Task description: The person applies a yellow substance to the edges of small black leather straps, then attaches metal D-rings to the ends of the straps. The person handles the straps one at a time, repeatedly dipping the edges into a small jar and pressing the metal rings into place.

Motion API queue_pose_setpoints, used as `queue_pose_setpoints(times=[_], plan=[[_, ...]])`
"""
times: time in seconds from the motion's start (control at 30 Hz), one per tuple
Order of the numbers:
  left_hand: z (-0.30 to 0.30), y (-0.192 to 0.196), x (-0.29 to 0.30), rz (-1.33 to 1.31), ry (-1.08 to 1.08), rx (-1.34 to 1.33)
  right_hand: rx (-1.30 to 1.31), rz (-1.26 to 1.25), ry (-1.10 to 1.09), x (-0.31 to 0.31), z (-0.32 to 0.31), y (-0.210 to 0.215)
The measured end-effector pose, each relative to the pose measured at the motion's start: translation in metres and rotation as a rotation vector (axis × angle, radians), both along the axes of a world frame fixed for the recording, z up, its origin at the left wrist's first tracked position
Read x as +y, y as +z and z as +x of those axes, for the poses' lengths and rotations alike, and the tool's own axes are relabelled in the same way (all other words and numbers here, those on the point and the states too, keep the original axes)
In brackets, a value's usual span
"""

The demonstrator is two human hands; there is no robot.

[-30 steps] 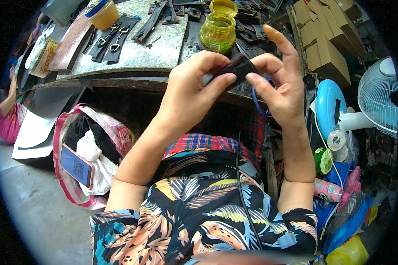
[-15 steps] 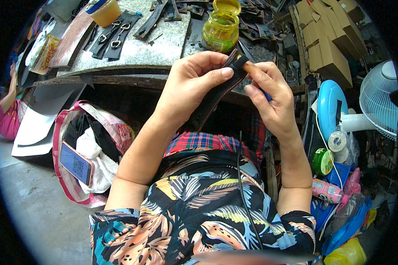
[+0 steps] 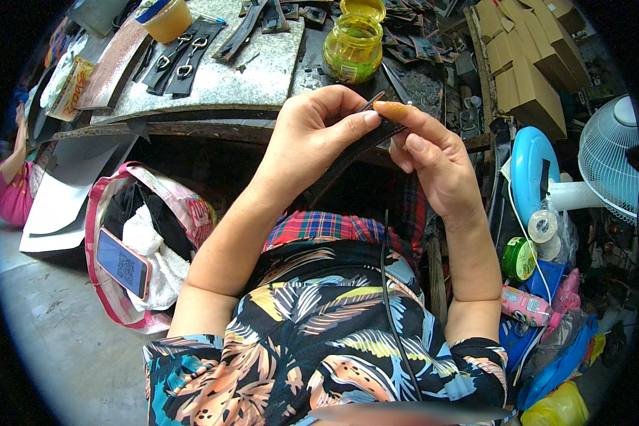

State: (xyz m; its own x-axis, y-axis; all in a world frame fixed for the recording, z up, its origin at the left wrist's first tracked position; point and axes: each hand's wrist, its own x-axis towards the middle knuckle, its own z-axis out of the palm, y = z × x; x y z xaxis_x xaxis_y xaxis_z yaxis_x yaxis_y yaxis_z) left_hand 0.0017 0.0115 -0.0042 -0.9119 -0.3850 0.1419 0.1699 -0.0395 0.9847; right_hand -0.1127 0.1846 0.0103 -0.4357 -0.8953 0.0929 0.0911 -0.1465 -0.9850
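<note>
A black strap (image 3: 349,157) with red stitching along its edges slants up from my lap. My left hand (image 3: 307,138) pinches it near its upper end, thumb on top. My right hand (image 3: 439,153) has its index finger laid across the strap's tip; yellowish-brown stuff coats that finger. Its other fingers are curled in, and what they may hold is hidden. Just beyond my hands stands an open glass jar (image 3: 352,51) of yellow, paste-like stuff, its lid (image 3: 363,8) behind it.
On the workbench's pale board (image 3: 270,78) lie black straps with metal clasps (image 3: 184,60) and a tub (image 3: 167,21). More strap pieces (image 3: 412,42) are heaped behind the jar. Cardboard (image 3: 529,64) and a fan (image 3: 610,160) stand right. A bag (image 3: 96,234) with a phone (image 3: 123,263) sits left.
My right index finger has moved left onto the strap's tip, and the strap has tilted so its face shows less. A blue bit seen in my right hand is now out of sight.
</note>
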Motion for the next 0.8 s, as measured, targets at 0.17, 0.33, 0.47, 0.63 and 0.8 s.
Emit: queue_pose_setpoints(times=[0.17,0.33,0.47,0.63,0.8], plan=[[0.001,-0.001,-0.004,0.118,0.018,-0.015,0.331,0.011,-0.023,0.005,-0.004,0.012],[0.005,0.002,-0.006,0.184,-0.009,0.041,0.787,0.064,-0.218,0.005,-0.003,0.02],[0.008,0.004,-0.007,0.22,-0.051,0.081,1.289,0.138,-0.318,-0.011,0.005,0.01],[0.011,0.006,-0.015,0.289,-0.013,0.108,0.995,0.023,-0.195,-0.024,0.003,0.001],[0.01,0.002,-0.022,0.296,-0.071,0.097,0.896,-0.009,-0.099,-0.028,-0.001,0.0]])
